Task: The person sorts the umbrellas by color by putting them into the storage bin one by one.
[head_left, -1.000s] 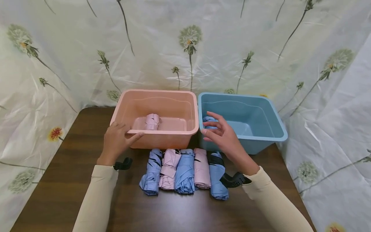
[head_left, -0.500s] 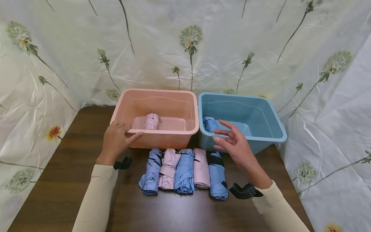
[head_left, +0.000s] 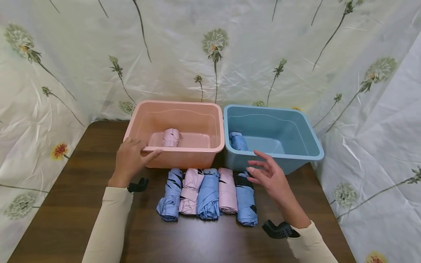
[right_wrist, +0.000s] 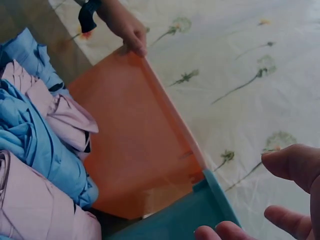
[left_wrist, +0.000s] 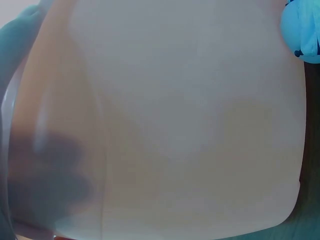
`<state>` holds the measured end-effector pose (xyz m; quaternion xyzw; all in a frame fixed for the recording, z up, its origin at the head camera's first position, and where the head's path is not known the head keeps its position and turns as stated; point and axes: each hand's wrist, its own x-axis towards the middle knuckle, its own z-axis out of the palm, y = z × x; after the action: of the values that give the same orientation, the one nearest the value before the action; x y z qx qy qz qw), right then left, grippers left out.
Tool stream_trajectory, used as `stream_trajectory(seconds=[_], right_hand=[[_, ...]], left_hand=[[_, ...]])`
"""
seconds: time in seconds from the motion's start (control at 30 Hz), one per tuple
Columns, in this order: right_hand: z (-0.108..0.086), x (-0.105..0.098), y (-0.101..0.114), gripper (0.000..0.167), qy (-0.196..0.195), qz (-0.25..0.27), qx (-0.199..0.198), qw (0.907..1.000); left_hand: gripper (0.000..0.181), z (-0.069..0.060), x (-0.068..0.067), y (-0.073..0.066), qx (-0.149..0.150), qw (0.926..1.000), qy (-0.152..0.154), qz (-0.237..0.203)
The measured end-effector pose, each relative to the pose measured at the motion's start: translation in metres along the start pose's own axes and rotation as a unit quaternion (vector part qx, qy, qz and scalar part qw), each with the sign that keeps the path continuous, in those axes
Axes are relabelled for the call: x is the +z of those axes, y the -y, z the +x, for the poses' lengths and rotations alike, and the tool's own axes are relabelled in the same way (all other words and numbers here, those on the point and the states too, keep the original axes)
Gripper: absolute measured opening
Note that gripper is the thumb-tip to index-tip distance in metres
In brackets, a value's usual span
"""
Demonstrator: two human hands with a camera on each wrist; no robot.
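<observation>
In the head view my left hand [head_left: 129,159] grips the near-left rim of the salmon-pink bin [head_left: 184,157], thumb outside and fingers over the edge. The left wrist view shows finger shadows through the bin's wall [left_wrist: 190,125]. My right hand [head_left: 271,179] hovers, holding nothing, fingers loosely bent, before the blue bin [head_left: 279,160]. Inside the pink bin lies a pink folded umbrella [head_left: 171,137]; a blue one [head_left: 238,141] lies at the blue bin's left end. Several folded umbrellas, blue [head_left: 208,195] and pink [head_left: 227,191] alternating, lie in a row, with a blue umbrella [head_left: 246,201] nearest my right hand.
Both bins stand side by side at the back of the dark wooden table [head_left: 204,243]. A flower-printed curtain [head_left: 177,54] hangs behind and along both sides. Black wrist cameras sit on both wrists [head_left: 277,229].
My right hand has drawn back from the left end of the blue bin, rightward and toward me, uncovering the blue umbrella inside. The left hand stays on the pink bin's rim.
</observation>
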<state>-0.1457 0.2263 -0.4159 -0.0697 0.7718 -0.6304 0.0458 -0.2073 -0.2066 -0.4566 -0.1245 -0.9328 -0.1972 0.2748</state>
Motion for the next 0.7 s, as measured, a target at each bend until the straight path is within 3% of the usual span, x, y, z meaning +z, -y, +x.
stream_trajectory(seconds=[0.7], right_hand=[[-0.021,-0.011,-0.04,0.071,-0.028,-0.031,0.103,0.9938]], left_hand=[[0.051,0.0,0.0,-0.001,0.004,1.0,-0.008,0.0]])
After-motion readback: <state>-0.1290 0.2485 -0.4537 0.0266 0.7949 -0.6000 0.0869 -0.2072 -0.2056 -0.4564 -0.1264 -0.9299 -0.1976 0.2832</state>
